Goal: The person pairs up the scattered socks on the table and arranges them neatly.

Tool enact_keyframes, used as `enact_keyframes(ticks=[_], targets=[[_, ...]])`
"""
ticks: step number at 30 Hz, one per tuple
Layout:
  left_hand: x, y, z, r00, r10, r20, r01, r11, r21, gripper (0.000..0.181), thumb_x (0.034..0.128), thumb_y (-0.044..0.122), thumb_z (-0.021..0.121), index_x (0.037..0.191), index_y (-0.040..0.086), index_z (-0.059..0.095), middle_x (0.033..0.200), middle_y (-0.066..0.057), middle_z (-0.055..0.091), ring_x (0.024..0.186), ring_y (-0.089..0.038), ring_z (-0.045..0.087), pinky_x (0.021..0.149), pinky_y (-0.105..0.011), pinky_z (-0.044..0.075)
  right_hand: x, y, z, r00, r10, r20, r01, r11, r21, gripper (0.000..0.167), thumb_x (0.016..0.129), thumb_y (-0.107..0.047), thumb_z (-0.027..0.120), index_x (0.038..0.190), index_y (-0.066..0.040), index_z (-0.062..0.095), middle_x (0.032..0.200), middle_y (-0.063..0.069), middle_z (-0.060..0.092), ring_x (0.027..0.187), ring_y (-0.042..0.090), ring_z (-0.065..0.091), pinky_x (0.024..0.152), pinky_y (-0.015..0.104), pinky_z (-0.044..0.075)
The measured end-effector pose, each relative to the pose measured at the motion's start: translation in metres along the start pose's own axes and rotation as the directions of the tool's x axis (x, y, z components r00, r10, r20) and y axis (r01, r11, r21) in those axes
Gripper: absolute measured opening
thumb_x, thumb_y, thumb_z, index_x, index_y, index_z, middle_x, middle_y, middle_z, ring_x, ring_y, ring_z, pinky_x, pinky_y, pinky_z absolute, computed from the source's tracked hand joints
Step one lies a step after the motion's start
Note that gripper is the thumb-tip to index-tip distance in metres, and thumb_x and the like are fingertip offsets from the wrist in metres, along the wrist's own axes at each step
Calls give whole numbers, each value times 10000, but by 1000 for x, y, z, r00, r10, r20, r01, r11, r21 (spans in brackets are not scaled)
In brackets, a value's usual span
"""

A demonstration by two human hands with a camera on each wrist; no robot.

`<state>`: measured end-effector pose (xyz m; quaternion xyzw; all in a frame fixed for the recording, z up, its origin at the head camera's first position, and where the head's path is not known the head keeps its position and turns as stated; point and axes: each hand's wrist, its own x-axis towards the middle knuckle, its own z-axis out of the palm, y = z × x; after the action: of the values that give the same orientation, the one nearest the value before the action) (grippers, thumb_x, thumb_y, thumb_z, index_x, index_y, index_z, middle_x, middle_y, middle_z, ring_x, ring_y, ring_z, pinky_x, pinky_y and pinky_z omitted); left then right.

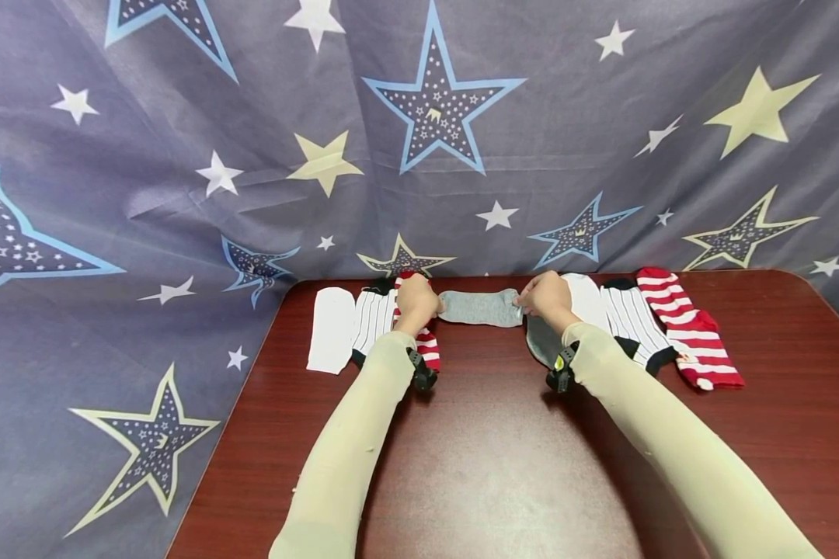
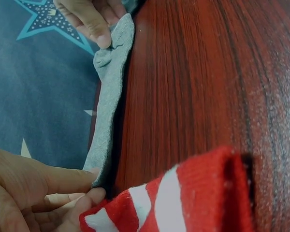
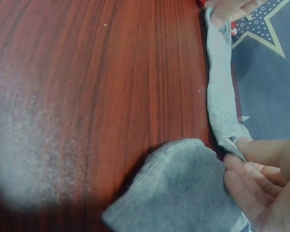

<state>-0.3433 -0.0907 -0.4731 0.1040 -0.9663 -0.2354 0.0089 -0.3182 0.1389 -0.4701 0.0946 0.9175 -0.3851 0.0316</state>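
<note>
Between two hands [image 1: 416, 300] [image 1: 548, 298], one grey sock [image 1: 481, 308]

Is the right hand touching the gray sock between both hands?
Touching. The right wrist view shows the right hand pinching one end of the gray sock, with no gap.

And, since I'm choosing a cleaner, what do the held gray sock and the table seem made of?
Held gray sock: matte knit fabric, perhaps cotton; it creases softly near one end. Table: glossy wood or wood-look laminate, with dark grain streaks and glare.
</note>
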Motion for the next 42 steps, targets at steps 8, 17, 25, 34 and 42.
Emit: enact_keyframes(ticks=[8,17,25,34,42], targets=[[0,1,1,1000,3,-6,-3,1000,24,181,688,118,912,779,53,770,716,-94,751,795,-309,732,675,-401,616,3,-1,1,1000,6,5,-6,1000,-8,141,827,-125,835,818,-16,748,589,19,679,564,179,684,483,204,478],[1,3,1,1000,3,3,-4,1000,30,303,694,118,910,938,14,764,1003,-173,760,924,-347,719,724,-441,620,8,-1,2,999,42,7,-41,997,-70,128,807,-155,839,790,-76,740,529,-45,634,452,50,558,485,210,437],[2,3,0,1000,5,15,-6,999,36,222,701,121,907,850,32,768,714,-90,747,832,-310,735,686,-393,620,6,-1,3,1000,15,-1,-15,998,-65,134,807,-141,837,766,-69,732,535,-32,628,476,95,570,492,233,440],[2,4,0,1000,-4,26,2,999,52,261,701,129,911,895,32,766,788,-104,760,875,-314,734,700,-396,621,6,0,2,1000,-9,6,9,997,-79,137,804,-152,840,768,-59,746,516,-40,609,470,94,554,490,234,435],[0,4,-1,1000,2,31,-4,999,48,315,727,137,896,984,17,759,1038,-162,758,954,-336,718,757,-427,621,4,3,-1,999,-25,37,25,1000,4,167,827,-159,827,820,-11,749,524,-52,610,486,70,565,508,211,447]])
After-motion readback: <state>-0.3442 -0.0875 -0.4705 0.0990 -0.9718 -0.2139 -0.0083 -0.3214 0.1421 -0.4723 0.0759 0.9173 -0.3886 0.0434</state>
